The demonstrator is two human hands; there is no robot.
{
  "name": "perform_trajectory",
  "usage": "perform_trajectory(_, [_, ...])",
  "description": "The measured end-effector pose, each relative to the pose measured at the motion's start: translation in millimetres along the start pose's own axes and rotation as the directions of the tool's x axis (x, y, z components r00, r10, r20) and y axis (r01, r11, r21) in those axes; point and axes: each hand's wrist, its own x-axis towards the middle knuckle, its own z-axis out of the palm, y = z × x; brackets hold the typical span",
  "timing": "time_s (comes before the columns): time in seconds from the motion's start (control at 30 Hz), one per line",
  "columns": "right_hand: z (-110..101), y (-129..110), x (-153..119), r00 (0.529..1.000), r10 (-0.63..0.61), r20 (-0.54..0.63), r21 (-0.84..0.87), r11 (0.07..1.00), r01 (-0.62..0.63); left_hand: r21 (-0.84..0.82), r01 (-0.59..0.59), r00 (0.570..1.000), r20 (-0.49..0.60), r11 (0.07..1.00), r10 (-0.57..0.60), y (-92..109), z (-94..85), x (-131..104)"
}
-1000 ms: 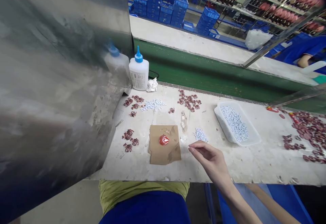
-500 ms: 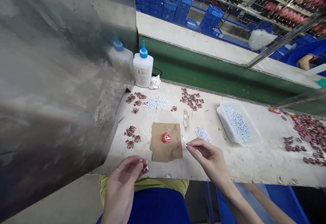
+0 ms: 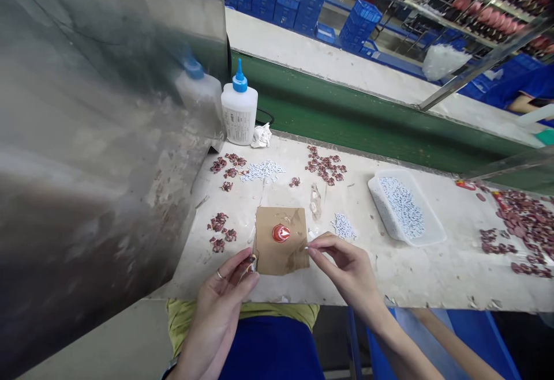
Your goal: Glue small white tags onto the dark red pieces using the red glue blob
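Note:
My left hand (image 3: 227,293) pinches a small dark-red figure piece (image 3: 250,263) by the left edge of a cardboard square (image 3: 283,262). On the other side of that cardboard, my right hand (image 3: 341,264) holds a tiny white piece (image 3: 307,247) between thumb and fingertips. A small round red cap with a white mark (image 3: 281,233) rests on the cardboard between both hands. Small heaps of white-and-blue bits (image 3: 344,226) lie beyond my right hand. Several dark-red pieces (image 3: 219,222) lie in a group beyond my left hand.
A white glue bottle with a blue nozzle (image 3: 239,109) stands at the back left beside crumpled tissue (image 3: 261,136). A clear tub (image 3: 433,236) of white bits sits to the right. A metal panel (image 3: 108,138) walls off the left side. Another person's forearm (image 3: 450,339) shows below the table.
My left hand has moved up and right with the dark-red piece, to the cardboard's edge. My right hand has shifted slightly left, its fingertips now over the cardboard's right edge.

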Motion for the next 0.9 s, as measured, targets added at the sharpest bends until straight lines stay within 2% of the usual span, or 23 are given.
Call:
perform_trajectory(0.23, [13,-17,2,0.997,-0.009,0.083,0.013,1.0,0.008,0.133,-0.184,0.982,0.06,0.974,0.178,-5,1.4,-1])
perform_trajectory(0.37, [21,-32,-5,0.986,-0.025,0.164,0.07,0.997,0.014,0.22,-0.26,0.965,0.09,0.94,0.246,-4,3.8,-19])
perform_trajectory(0.43, [25,-39,-10,0.984,-0.067,0.166,0.103,0.993,0.05,0.231,-0.306,0.951,0.104,0.924,0.289,-3,9.8,-31])
perform_trajectory(0.5, [28,-45,-13,0.981,-0.117,0.157,0.138,0.986,0.095,0.177,-0.348,0.935,-0.01,0.921,0.355,-2,16.2,-40])
perform_trajectory(0.57, [29,-50,-15,0.978,-0.155,0.141,0.165,0.978,0.131,0.205,-0.392,0.915,-0.011,0.897,0.403,-1,19.0,-42])
perform_trajectory(0.63, [29,-51,-14,0.979,-0.169,0.111,0.166,0.975,0.149,0.323,-0.467,0.882,0.106,0.823,0.459,1,16.6,-36])
perform_trajectory(0.7, [27,-50,-11,0.984,-0.161,0.077,0.141,0.979,0.149,0.429,-0.578,0.811,0.208,0.695,0.546,2,11.7,-27])
perform_trajectory(0.77, [26,-45,-8,0.989,-0.137,0.064,0.116,0.985,0.129,0.457,-0.655,0.741,0.232,0.601,0.631,4,8.0,-17])
perform_trajectory(0.8, [26,-43,-7,0.99,-0.121,0.067,0.11,0.987,0.113,0.436,-0.664,0.732,0.214,0.607,0.647,4,7.1,-14])
perform_trajectory(0.83, [26,-41,-7,0.991,-0.106,0.08,0.106,0.99,0.097,0.403,-0.66,0.739,0.197,0.634,0.644,4,6.7,-11])
perform_trajectory(0.9, [27,-39,-6,0.99,-0.091,0.108,0.097,0.992,0.081,0.328,-0.617,0.783,0.165,0.716,0.599,4,6.7,-10])
